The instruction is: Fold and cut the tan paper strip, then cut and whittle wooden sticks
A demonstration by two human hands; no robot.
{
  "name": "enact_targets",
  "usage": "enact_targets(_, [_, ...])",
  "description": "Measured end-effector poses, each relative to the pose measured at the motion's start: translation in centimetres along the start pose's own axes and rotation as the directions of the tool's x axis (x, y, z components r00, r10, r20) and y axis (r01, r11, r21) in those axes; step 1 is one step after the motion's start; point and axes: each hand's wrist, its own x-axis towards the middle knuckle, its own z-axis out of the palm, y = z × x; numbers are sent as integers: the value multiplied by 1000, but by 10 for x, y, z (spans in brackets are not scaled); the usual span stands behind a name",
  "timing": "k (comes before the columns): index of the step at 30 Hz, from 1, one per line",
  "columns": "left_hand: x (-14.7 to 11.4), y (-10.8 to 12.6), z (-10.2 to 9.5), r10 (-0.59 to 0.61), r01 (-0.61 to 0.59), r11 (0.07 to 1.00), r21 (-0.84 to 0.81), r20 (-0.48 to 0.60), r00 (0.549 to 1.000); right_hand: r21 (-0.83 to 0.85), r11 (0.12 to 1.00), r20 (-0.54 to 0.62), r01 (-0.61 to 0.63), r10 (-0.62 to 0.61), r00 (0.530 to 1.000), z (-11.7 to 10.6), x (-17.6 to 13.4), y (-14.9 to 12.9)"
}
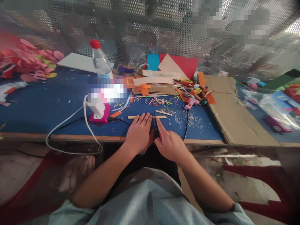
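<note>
My left hand (140,129) lies palm down at the near edge of the blue table, fingers stretched flat. Its fingertips press on thin wooden sticks (161,117) lying side by side from left to right. In my right hand (172,142) is a dark utility knife (156,129), the index finger stretched along it. The knife's tip meets the sticks just right of my left fingertips. A shorter loose wooden stick (164,112) lies just beyond them. White shavings (194,120) are scattered to the right.
A magenta power socket (100,118) with a white plug and looping cable stands left, near a red-capped bottle (100,64). A pink glue gun (192,103) with a black cord lies right, beside flat cardboard (236,115). Coloured paper (187,64) and scraps lie behind.
</note>
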Motion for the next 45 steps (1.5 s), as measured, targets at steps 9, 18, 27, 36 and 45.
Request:
enact_targets(9, [0,1,-1,-2,2,1000,-3,3,1000,26,999,-21,26,-25,999,6,-5,2])
enact_targets(18, [0,0,-1,2,-3,1000,-15,-14,1000,2,1000,-1,3,-3,1000,1,-2,-2])
enact_targets(27, [0,0,-1,3,-3,1000,-5,-18,1000,-47,999,34,23,-22,999,-1,-16,-4])
enact_targets(36, [-1,0,-2,7,-7,1000,-12,-14,1000,-24,999,19,21,-20,1000,4,-19,0])
enact_targets(45, [0,0,-1,10,-10,1000,-11,-16,1000,-38,999,23,-27,28,999,-5,-4,-5])
